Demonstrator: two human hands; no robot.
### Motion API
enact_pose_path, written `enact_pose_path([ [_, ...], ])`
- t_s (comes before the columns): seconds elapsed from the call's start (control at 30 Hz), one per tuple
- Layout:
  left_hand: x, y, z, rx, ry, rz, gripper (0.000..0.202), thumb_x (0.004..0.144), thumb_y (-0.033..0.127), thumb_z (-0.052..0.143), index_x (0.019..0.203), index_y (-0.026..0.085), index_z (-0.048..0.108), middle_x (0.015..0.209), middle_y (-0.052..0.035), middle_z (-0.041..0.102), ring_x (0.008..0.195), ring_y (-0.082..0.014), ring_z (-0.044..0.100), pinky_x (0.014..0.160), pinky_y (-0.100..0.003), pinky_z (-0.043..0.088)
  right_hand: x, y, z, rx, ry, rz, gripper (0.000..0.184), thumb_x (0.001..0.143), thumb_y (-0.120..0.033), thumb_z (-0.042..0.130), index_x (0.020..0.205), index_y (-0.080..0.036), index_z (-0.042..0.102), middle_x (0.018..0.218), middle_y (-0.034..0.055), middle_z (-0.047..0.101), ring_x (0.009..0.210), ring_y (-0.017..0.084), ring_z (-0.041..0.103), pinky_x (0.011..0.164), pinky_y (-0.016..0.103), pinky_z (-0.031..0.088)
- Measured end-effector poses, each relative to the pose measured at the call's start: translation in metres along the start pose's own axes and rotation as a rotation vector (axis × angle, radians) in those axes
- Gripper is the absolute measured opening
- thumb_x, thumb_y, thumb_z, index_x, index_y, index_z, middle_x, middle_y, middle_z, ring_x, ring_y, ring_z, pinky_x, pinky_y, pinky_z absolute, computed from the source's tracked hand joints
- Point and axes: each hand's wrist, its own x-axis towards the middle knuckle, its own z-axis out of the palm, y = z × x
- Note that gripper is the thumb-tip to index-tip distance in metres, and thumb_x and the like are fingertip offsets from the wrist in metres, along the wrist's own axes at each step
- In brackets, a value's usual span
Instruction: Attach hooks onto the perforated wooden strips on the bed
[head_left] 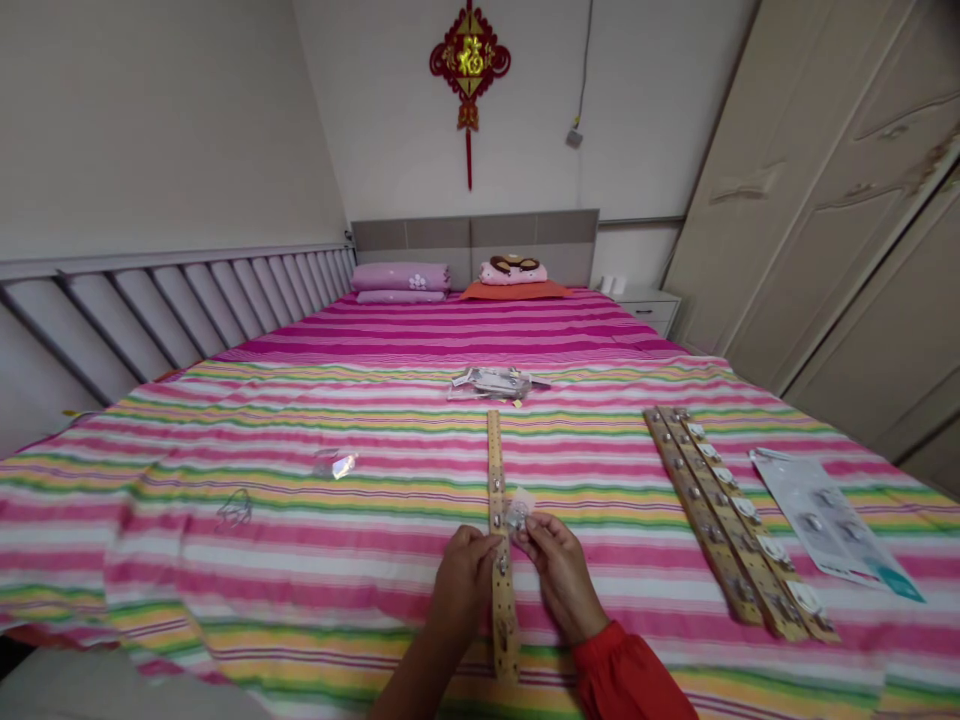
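A long, narrow tan strip [495,450] with rows of holes lies lengthwise on the bed in front of me. Several small shiny metal pieces sit along it. My left hand [466,570] is closed in a pinch at the strip's left edge, fingertips over its middle; whatever they hold is too small to make out. Just right of the strip, my right hand [561,568] pinches a small clear plastic packet [519,508] between thumb and fingers. Something small and metallic seems to be inside the packet, but its kind is unclear.
More tan strips [697,500] with metal pieces and white round tags lie at right, beside a clear blister pack [832,520]. Ahead is a pile of plastic-wrapped items [495,382]. Plastic scraps [341,465] and a thin dark loop [236,508] rest at left on the striped sheet [300,590].
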Motion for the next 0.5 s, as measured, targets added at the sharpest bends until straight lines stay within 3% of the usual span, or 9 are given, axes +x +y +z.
enact_pose_path([
  [0.37,-0.004,-0.004,0.003,0.019,-0.008,-0.032,0.032,0.086,0.031,0.043,0.090,0.023,0.074,0.081,-0.0064,0.056,0.080,-0.0199,0.055,0.074,-0.032,0.044,0.001,0.002,-0.002,-0.041,-0.013,-0.014,0.024,0.054,-0.031,0.086,0.067,-0.020,0.069,0.066,-0.0020,0.066,0.061,0.013,0.060,0.068,0.029,0.054],
  [0.5,0.002,-0.010,-0.006,-0.139,0.098,-0.059,0.030,0.082,0.034,0.048,0.095,0.021,0.072,0.084,-0.0067,0.062,0.083,-0.0204,0.058,0.075,-0.033,0.047,0.005,-0.007,-0.001,-0.071,-0.016,-0.017,0.023,0.055,-0.030,0.085,0.068,-0.020,0.068,0.063,-0.0026,0.064,0.057,0.013,0.058,0.064,0.029,0.053],
])
